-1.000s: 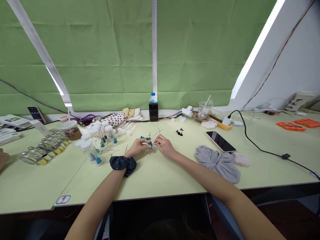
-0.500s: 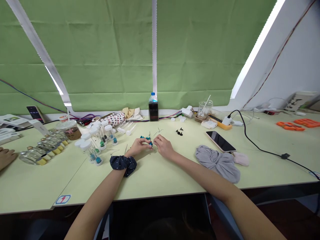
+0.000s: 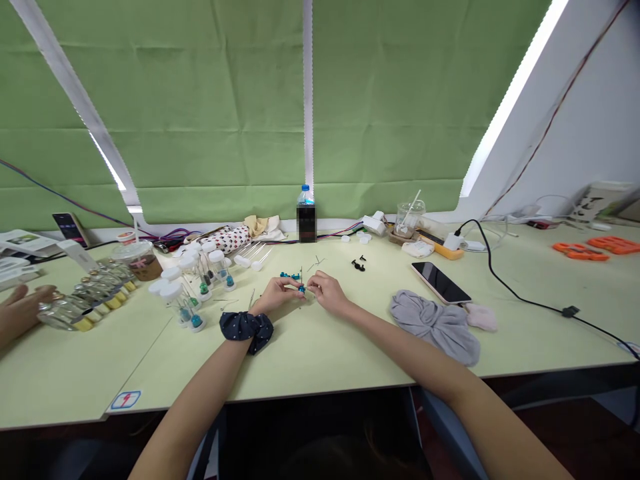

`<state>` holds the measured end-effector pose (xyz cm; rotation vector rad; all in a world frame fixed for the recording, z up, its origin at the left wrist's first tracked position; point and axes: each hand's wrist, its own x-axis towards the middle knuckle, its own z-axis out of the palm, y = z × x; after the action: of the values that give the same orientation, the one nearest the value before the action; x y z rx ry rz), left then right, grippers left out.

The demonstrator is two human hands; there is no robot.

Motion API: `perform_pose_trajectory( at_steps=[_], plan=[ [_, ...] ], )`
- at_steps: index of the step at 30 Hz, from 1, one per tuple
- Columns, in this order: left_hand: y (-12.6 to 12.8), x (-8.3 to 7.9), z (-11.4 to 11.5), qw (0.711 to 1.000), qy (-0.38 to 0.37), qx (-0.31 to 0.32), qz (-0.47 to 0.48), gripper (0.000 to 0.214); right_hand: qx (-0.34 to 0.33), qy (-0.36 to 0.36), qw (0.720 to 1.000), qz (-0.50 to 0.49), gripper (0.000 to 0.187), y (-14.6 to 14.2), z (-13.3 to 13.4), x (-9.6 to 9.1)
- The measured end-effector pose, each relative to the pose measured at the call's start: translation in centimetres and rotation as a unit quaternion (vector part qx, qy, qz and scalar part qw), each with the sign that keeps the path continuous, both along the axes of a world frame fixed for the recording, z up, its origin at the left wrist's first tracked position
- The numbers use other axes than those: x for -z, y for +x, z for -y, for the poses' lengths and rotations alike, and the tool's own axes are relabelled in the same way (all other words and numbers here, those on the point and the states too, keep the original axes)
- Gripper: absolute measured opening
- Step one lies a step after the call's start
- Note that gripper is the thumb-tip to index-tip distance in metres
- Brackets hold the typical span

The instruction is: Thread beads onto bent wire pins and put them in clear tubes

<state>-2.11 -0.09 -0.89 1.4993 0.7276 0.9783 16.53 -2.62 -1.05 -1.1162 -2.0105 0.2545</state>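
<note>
My left hand (image 3: 276, 294) and my right hand (image 3: 326, 291) meet fingertip to fingertip over the pale green table (image 3: 320, 347). Both are closed in a pinch around a small blue piece (image 3: 301, 289) with a thin metal pin. A dark dotted scrunchie (image 3: 246, 329) is around my left wrist. More small blue pieces (image 3: 289, 275) and loose pins lie just beyond my fingers. Clear vials with white caps (image 3: 190, 283) stand to the left of my left hand.
Another person's hand (image 3: 23, 308) reaches a row of glass bottles (image 3: 87, 297) at far left. A grey cloth (image 3: 435, 325), a phone (image 3: 441, 283) and a black cable (image 3: 520, 293) lie right. A water bottle (image 3: 307, 215) stands at the back, orange tools (image 3: 597, 247) far right.
My hands keep their pinch in the same place. The other person's hand at far left has moved rightward up to the glass bottles.
</note>
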Motion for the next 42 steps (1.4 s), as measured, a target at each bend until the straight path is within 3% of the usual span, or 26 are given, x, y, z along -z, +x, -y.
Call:
perform_pose_trajectory(
  at_steps=[14,23,30,34,42],
  plan=[
    [0.1,0.0,-0.1,1.0,0.007,0.0,0.004,0.033,0.073,0.038,0.991,0.106,0.015,-0.5,0.7,0.0],
    [0.2,0.3,-0.2,1.0,0.009,-0.001,0.0,0.035,0.085,0.009,0.99,0.113,0.022,-0.5,0.8,-0.1],
    [0.2,0.3,-0.1,1.0,0.003,0.007,0.012,0.033,0.009,-0.024,0.999,0.027,0.023,-0.6,0.0,0.6],
    [0.1,0.1,-0.1,1.0,0.003,0.008,0.01,0.035,-0.026,-0.041,0.999,-0.008,0.012,-0.7,-0.1,0.8],
    [0.1,0.1,0.0,1.0,0.0,0.008,0.014,0.032,-0.035,0.01,0.999,-0.018,0.009,-0.5,-0.2,0.7]
  ],
)
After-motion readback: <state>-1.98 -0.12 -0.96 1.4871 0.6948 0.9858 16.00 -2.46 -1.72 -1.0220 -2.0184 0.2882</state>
